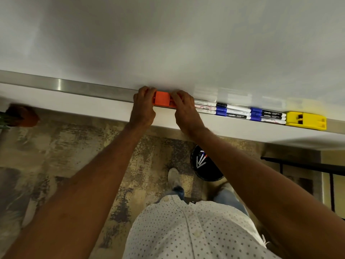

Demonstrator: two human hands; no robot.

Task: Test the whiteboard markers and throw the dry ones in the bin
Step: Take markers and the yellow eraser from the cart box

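Just right of hands (164, 107), markers (240, 112).

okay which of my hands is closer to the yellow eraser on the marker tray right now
Right. Your right hand grips the orange eraser's right end, with the row of markers between it and the yellow eraser. Your left hand holds the orange eraser's far end, farther away.

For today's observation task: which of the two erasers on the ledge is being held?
The orange eraser, gripped at both ends; the yellow eraser lies untouched beyond the markers.
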